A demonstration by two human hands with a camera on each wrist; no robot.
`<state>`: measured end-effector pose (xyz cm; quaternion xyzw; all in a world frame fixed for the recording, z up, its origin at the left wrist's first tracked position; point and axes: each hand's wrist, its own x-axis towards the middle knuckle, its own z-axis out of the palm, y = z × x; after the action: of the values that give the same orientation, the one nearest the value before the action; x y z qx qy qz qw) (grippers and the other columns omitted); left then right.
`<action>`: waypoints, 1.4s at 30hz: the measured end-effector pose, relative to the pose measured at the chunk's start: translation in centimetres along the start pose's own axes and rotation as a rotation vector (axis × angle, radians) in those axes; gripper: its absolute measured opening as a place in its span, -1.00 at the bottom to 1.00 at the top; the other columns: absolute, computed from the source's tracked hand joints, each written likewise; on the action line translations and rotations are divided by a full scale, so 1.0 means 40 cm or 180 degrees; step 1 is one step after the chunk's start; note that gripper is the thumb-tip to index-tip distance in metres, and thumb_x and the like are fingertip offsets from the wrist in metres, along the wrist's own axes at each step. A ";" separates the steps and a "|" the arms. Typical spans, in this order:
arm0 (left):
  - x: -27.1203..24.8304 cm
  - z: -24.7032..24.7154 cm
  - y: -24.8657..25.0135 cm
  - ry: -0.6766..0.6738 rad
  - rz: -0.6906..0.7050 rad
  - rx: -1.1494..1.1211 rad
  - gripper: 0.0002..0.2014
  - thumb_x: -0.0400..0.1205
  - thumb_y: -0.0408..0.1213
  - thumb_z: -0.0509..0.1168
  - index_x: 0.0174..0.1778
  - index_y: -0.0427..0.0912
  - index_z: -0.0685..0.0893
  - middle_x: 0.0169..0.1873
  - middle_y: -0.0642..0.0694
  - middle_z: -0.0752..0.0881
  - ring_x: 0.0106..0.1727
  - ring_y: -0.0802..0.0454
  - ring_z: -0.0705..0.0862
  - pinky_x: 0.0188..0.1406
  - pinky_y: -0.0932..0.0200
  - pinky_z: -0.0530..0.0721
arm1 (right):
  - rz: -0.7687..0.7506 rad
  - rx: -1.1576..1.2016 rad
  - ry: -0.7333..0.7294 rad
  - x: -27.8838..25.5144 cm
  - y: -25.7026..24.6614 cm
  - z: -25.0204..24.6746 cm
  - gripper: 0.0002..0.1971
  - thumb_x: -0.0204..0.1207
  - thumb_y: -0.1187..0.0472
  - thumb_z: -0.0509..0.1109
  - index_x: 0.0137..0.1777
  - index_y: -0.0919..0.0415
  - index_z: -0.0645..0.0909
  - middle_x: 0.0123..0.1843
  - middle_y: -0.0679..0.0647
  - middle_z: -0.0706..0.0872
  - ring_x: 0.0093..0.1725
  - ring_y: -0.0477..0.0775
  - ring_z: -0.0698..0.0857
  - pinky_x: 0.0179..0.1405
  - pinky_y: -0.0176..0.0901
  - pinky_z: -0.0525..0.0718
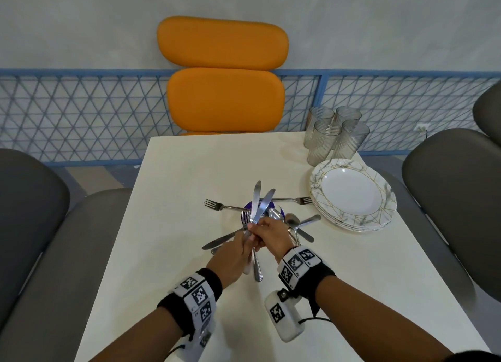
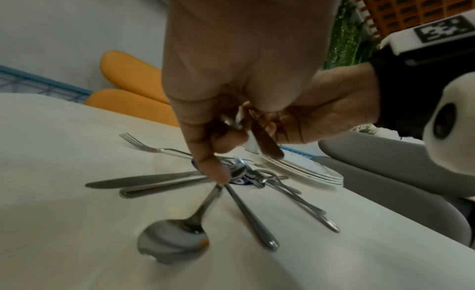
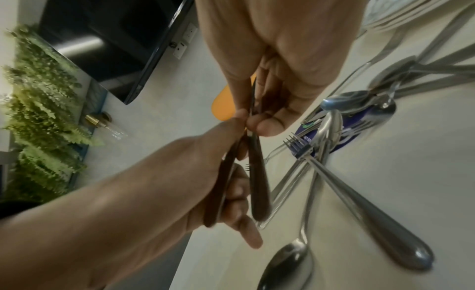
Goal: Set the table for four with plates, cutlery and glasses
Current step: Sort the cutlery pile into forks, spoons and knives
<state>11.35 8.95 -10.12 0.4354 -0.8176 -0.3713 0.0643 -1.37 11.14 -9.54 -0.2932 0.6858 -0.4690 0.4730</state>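
both hands are meeting just above the desk (image 1: pixel 189 171), sharing a grip on two table knives (image 1: pixel 259 204) whose blades are crossing and pointing away from the person. the left hand (image 1: pixel 233 256) is curling its fingers around the knife handles from below, and the right hand (image 1: pixel 271 234) is pinching the same handles between thumb and fingertips – the right wrist view is showing the dark handles running down through the left palm.

right under the hands a loose heap of cutlery (image 1: pixel 290 223) is lying fanned out on the desk – forks, spoons and knives, partly covering a small blue disc (image 1: pixel 248 207). one spoon (image 2: pixel 174 241) is lying nearest the person, bowl up.

to the right of the heap a stack of marbled plates (image 1: pixel 352 196) is sitting on the desk, and behind it four ribbed glasses (image 1: pixel 334 133) are clustering at the far right corner. an orange chair (image 1: pixel 223 74) is standing at the far side.
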 end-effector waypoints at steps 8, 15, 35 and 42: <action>0.053 -0.091 -0.006 0.0078 -0.0184 -0.0727 -0.62 0.75 0.00 -0.06 0.10 -0.23 0.49 -0.37 -0.14 0.67 -0.29 -0.06 0.63 -0.24 0.18 0.52 | -0.0187 -0.0143 0.0125 0.054 -0.093 0.036 -0.80 0.46 0.30 0.45 -0.37 0.21 0.54 -0.56 0.03 0.62 -0.57 -0.06 0.57 -0.50 -0.27 0.58; 0.049 -0.129 -0.068 0.0800 -0.0266 -0.1382 -0.69 0.74 -0.02 0.02 0.09 -0.13 0.56 -0.38 0.01 0.48 -0.38 0.09 0.44 -0.41 0.25 0.45 | -0.0232 0.0022 0.0103 0.091 -0.077 0.005 -0.90 0.58 0.28 0.29 -0.06 0.20 0.64 -0.23 0.05 0.73 -0.24 -0.11 0.64 -0.17 -0.31 0.57; -0.001 -0.114 -0.164 0.0926 -0.1470 -0.3462 -0.62 0.71 0.06 0.06 -0.35 -0.08 0.28 -0.65 0.06 0.23 -0.70 0.14 0.19 -0.69 0.34 0.23 | -0.1642 -0.5012 -0.0725 0.112 0.099 0.079 -0.59 0.54 0.34 0.25 0.40 0.22 0.39 0.40 0.16 0.47 0.45 0.24 0.38 0.59 0.12 0.19; -0.008 -0.110 -0.193 0.1008 -0.1610 -0.3485 -0.63 0.72 0.01 0.05 -0.27 -0.17 0.47 -0.61 0.00 0.28 -0.70 0.15 0.20 -0.69 0.38 0.17 | -0.1828 -0.5262 -0.1127 0.138 0.077 0.070 -0.65 0.55 0.35 0.25 0.34 0.28 0.42 0.37 0.20 0.48 0.40 0.22 0.39 0.51 0.04 0.31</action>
<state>18.56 4.10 -12.01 0.5692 -0.3608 -0.6713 0.3087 -0.77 6.63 -14.75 -0.7692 0.6218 0.1270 0.0738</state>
